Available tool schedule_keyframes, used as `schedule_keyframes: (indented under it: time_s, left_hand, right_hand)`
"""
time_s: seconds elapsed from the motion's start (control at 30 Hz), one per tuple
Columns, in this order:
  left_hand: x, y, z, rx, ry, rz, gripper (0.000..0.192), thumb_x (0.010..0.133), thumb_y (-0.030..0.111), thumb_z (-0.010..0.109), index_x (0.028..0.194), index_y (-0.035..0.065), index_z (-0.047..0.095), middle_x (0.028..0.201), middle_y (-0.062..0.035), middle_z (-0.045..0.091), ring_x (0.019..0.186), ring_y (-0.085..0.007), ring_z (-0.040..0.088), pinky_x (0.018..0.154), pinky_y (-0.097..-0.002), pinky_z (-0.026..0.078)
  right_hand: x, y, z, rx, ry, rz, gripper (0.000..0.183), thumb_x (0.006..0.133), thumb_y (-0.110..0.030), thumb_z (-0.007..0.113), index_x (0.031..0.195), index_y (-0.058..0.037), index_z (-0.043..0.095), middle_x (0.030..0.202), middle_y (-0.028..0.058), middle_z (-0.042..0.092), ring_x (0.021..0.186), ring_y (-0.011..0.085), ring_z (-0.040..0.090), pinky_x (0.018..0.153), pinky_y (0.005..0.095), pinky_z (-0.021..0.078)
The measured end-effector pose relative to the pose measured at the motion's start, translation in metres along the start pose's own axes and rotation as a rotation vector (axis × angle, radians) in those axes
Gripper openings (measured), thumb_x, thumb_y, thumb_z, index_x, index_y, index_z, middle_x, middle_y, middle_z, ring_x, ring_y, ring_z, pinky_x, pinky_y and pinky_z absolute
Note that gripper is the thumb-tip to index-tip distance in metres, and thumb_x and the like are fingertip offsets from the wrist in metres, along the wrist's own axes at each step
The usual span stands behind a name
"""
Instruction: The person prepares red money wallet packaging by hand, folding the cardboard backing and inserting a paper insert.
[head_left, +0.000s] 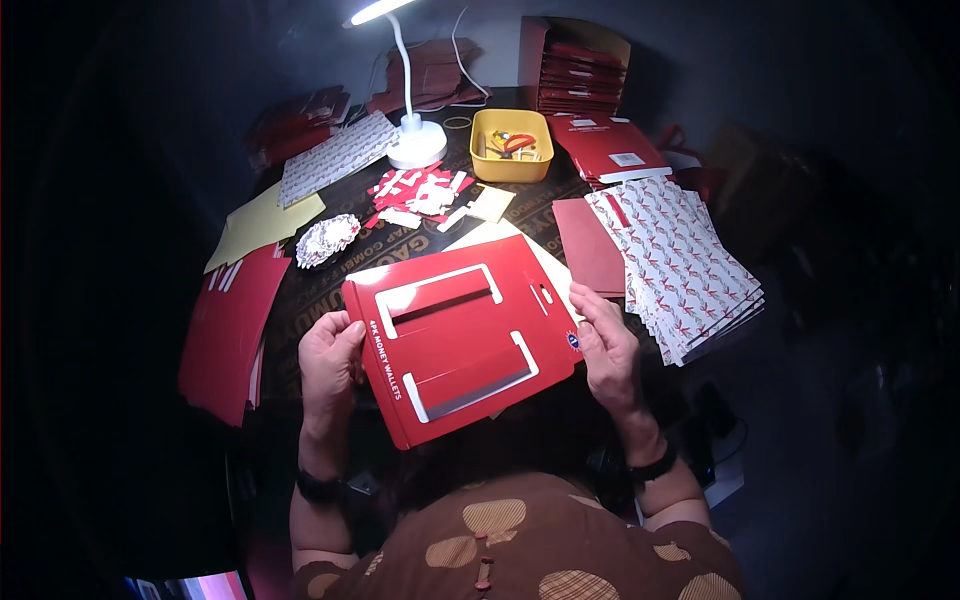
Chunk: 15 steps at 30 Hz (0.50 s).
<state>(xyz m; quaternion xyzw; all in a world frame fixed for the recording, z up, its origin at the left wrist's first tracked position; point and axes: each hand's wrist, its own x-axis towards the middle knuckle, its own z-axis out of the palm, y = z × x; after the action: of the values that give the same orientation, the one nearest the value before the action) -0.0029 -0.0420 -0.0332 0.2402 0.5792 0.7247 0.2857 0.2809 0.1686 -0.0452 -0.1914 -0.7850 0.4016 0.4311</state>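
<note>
Between my two hands is a red printed cardboard sleeve (457, 330) with two rectangular windows edged in white and a hanging slot on its right side. My left hand (330, 352) pinches its left edge, thumb on top. On the opposite edge, my right hand (607, 345) grips near a round blue-and-red printed mark. The sleeve is tilted and held above the table's front edge. Beneath its far side shows a pale yellow sheet (525, 240). Beyond it lies a heap of small red and white paper strips (420, 193).
Patterned cards (675, 255) overlap a red card (589, 244) at right. Red sheets (232, 330) lie left, near a crumpled foil dish (328, 240). Behind stand a white lamp (418, 146), a yellow tub (511, 169) holding scissors, and a box (534, 64) of red packs.
</note>
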Motion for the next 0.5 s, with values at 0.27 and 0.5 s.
schedule_keyframes:
  time_s: [0.27, 0.5]
  left_hand:
    - [-0.014, -0.006, 0.015, -0.221, -0.052, 0.213, 0.016, 0.104, 0.007, 0.054, 0.117, -0.0022, 0.054, 0.107, -0.0131, 0.068, 0.093, -0.0139, 0.07, 0.087, -0.0305, 0.059]
    - [-0.025, 0.0, 0.015, -0.367, -0.002, 0.227, 0.017, 0.103, 0.007, 0.053, 0.117, -0.002, 0.054, 0.109, -0.013, 0.068, 0.094, -0.0147, 0.069, 0.09, -0.0303, 0.058]
  right_hand:
    - [-0.011, -0.023, -0.013, -0.358, -0.128, 0.067, 0.045, 0.098, -0.011, 0.062, 0.138, 0.0089, 0.056, 0.139, 0.0283, 0.059, 0.126, 0.0391, 0.056, 0.111, 0.0454, 0.0428]
    - [-0.018, -0.021, -0.014, 0.014, -0.135, 0.259, 0.052, 0.099, -0.01, 0.061, 0.146, 0.01, 0.047, 0.122, 0.0179, 0.066, 0.114, 0.0227, 0.064, 0.101, 0.0362, 0.0501]
